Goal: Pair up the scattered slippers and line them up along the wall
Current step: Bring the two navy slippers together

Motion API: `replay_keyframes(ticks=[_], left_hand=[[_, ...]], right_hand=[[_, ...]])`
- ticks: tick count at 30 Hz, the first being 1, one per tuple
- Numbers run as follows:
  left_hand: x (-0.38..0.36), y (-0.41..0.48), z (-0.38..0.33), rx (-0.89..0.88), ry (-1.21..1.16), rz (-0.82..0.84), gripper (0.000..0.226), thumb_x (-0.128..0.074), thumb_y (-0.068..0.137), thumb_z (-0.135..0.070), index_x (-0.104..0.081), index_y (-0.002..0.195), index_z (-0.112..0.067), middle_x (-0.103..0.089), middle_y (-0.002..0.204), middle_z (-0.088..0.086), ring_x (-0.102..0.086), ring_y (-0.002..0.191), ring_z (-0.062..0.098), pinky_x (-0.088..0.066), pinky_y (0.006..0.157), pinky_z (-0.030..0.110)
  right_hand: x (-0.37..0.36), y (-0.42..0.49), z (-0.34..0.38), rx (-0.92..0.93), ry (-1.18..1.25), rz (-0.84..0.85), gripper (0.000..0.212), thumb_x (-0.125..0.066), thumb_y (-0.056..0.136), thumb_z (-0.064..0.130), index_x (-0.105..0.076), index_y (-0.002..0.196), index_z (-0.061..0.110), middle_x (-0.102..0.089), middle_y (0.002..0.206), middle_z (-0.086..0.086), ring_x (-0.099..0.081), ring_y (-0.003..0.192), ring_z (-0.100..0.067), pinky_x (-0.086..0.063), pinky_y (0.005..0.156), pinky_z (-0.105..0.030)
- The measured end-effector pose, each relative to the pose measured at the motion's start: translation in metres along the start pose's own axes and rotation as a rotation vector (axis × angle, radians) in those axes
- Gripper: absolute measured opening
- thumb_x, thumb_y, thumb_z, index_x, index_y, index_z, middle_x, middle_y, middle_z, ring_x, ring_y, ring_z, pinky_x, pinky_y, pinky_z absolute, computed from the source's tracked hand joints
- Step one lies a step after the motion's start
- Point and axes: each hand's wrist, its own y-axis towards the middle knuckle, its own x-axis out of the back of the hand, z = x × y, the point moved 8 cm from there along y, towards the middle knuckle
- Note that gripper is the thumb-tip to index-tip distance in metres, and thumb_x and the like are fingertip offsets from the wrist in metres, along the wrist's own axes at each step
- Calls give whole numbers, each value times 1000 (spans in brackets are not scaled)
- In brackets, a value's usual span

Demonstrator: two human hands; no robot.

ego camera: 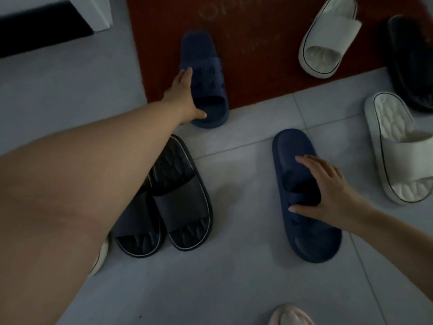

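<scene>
One navy slipper point(206, 66) lies half on the red mat, half on the tiles. My left hand point(185, 95) rests against its left side, thumb at the toe opening, fingers along the strap. A second navy slipper point(302, 221) lies on the tiles at centre right; my right hand point(328, 191) covers its strap, thumb on the near side. Two black slippers point(178, 195) with pale edging sit side by side below my left forearm. Two white slippers, one point(328, 38) on the mat and one point(398, 148) at the right edge, lie apart.
A red doormat point(257, 55) covers the upper middle of the grey tiled floor point(234, 277). Another dark slipper point(410, 62) lies at the far right. A pale pink slipper point(290, 316) peeks in at the bottom. A white cabinet base point(93, 12) stands top left.
</scene>
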Motion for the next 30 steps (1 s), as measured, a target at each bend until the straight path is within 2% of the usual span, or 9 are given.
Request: replay_keyframes(ticks=[4, 8, 11, 15, 18, 21, 23, 27, 30], left_hand=[[-2, -28, 15, -95, 0, -4, 110, -75, 72, -27, 6, 146, -21, -5, 158, 5, -14, 143, 28, -18, 118, 42], [9, -86, 48, -97, -43, -4, 109, -74, 74, -30, 8, 145, -29, -10, 157, 5, -19, 142, 26, -20, 118, 41], [26, -120, 74, -74, 23, 73, 112, -75, 72, -32, 12, 144, -33, -13, 157, 6, -23, 140, 27, -23, 117, 41], [65, -137, 76, -81, 35, 59, 111, -74, 73, -34, 11, 144, -32, -23, 154, 9, -32, 136, 29, -27, 113, 35], [74, -140, 49, -114, 30, -9, 104, -70, 75, -39, 8, 144, -34, -28, 152, 6, -33, 135, 26, -14, 117, 45], [59, -131, 29, -102, 43, -82, 96, -66, 77, -45, 1, 144, -35, -32, 150, 1, -33, 135, 26, -3, 115, 52], [43, -115, 18, -105, 71, -106, 98, -66, 76, -47, 2, 145, -33, -26, 153, 3, -29, 137, 27, -6, 116, 52], [19, -81, 2, -45, 147, -146, 106, -69, 72, -47, 6, 145, -31, -15, 156, 7, -20, 140, 32, -15, 115, 50], [9, -55, -17, 14, 152, -183, 109, -73, 70, -45, 4, 146, -28, -11, 156, 5, -17, 141, 32, -17, 115, 49]], right_hand=[[1, 4, 3, -44, -34, 33, 109, -83, 56, 44, -17, 142, 33, -24, 148, 2, -27, 133, -27, -34, 101, -42], [7, 4, 14, -162, -143, 97, 111, -81, 60, 46, -11, 145, 30, -20, 151, -3, -21, 136, -31, -33, 105, -48], [21, -11, 38, -163, -240, 128, 110, -78, 64, 48, -9, 146, 26, -19, 152, -6, -20, 136, -34, -32, 107, -50], [76, -35, 79, -83, -296, 130, 107, -78, 64, 47, -11, 145, 28, -26, 149, -6, -27, 134, -29, -34, 104, -44], [117, -48, 105, 18, -361, 143, 98, -77, 66, 47, -16, 142, 35, -35, 144, -1, -35, 128, -21, -36, 101, -34], [117, -39, 109, 63, -314, 155, 95, -78, 65, 44, -22, 141, 35, -37, 143, 2, -37, 127, -18, -36, 104, -32], [88, -31, 90, 113, -366, 221, 99, -78, 65, 45, -19, 143, 32, -29, 149, 1, -31, 133, -20, -30, 106, -31], [24, -36, 35, 335, -649, 417, 112, -68, 70, 54, 11, 146, 32, 10, 157, 4, 3, 144, -21, -2, 116, -37], [19, -39, 3, 429, -596, 433, 112, -61, 74, 55, 28, 139, 36, 17, 155, 12, 8, 144, -16, 1, 116, -34]])
